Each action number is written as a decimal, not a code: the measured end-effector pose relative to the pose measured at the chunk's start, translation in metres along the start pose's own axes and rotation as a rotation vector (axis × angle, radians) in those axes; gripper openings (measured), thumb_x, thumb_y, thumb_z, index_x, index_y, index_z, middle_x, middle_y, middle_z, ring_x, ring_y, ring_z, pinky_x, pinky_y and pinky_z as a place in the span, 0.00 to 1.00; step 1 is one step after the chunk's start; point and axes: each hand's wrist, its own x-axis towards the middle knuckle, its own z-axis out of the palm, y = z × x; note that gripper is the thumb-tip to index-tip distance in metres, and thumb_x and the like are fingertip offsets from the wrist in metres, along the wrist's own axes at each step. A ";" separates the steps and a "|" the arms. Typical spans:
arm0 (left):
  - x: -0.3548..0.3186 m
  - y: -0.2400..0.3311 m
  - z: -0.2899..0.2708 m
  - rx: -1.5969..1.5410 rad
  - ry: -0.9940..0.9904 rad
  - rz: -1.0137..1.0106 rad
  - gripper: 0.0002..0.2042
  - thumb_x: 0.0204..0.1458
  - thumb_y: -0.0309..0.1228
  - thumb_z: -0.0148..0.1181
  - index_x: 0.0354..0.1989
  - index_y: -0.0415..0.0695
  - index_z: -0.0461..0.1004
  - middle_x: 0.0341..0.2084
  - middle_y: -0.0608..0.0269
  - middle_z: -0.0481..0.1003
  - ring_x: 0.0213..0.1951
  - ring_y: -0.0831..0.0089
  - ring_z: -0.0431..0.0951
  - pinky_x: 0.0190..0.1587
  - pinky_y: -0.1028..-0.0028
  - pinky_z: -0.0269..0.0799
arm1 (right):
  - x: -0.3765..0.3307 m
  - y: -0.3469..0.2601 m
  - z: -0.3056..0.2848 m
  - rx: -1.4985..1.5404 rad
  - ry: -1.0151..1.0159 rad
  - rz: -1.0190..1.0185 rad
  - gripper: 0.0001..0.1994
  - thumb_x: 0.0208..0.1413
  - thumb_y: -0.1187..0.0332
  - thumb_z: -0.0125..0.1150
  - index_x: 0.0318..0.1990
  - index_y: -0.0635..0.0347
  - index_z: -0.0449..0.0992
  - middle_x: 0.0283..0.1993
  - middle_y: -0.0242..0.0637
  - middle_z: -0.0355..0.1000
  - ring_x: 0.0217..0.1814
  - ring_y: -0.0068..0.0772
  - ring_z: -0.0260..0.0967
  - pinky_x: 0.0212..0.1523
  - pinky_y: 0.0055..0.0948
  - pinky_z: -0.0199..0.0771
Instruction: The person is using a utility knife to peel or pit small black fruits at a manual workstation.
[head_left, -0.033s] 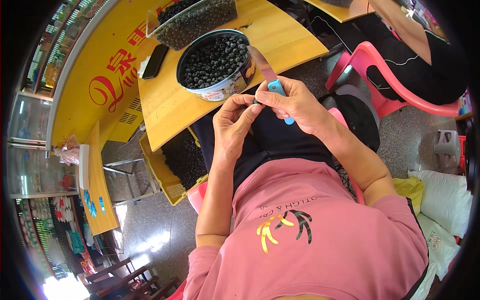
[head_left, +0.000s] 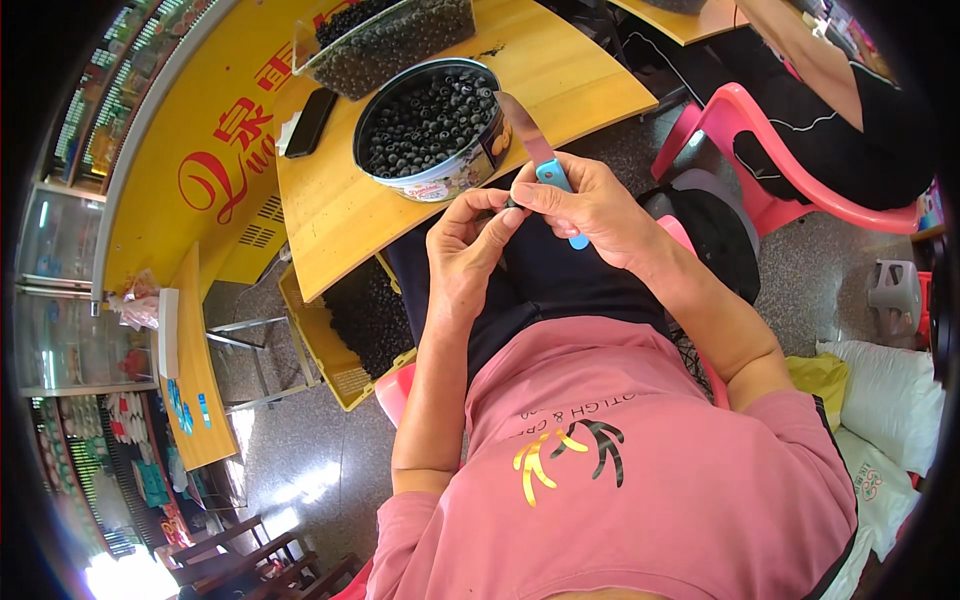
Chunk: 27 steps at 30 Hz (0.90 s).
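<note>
Above table (head_left: 340,215), berry (head_left: 512,203) between fingers (head_left: 500,215)

Blue-handled knife (head_left: 550,172), black berries (head_left: 425,120) — yellow wooden table (head_left: 340,215), pink chair (head_left: 760,150).

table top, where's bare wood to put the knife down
Bare wood lies on the table between the round tin and the near edge, and right of the tin toward the corner. The far side is crowded by the clear tray and black phone.
</note>
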 end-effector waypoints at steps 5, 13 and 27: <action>-0.001 0.001 0.003 -0.008 0.007 0.036 0.08 0.54 0.22 0.63 0.41 0.36 0.74 0.35 0.68 0.76 0.38 0.83 0.76 0.41 0.84 0.70 | -0.001 -0.001 0.002 0.024 -0.005 0.006 0.09 0.58 0.63 0.64 0.38 0.57 0.75 0.24 0.19 0.64 0.21 0.08 0.54 0.19 0.12 0.52; -0.001 -0.004 0.003 0.094 0.002 0.090 0.07 0.54 0.21 0.62 0.41 0.37 0.75 0.36 0.66 0.77 0.40 0.81 0.76 0.44 0.82 0.70 | -0.001 -0.002 0.002 0.000 0.009 0.035 0.07 0.58 0.65 0.63 0.39 0.56 0.75 0.25 0.20 0.65 0.20 0.08 0.55 0.19 0.13 0.53; -0.005 -0.016 0.003 -0.456 0.010 -0.028 0.07 0.54 0.27 0.64 0.40 0.41 0.76 0.33 0.61 0.78 0.18 0.89 0.60 0.19 0.89 0.53 | -0.003 0.003 0.007 0.162 -0.038 0.033 0.07 0.59 0.67 0.61 0.41 0.59 0.75 0.24 0.19 0.64 0.20 0.07 0.54 0.21 0.14 0.54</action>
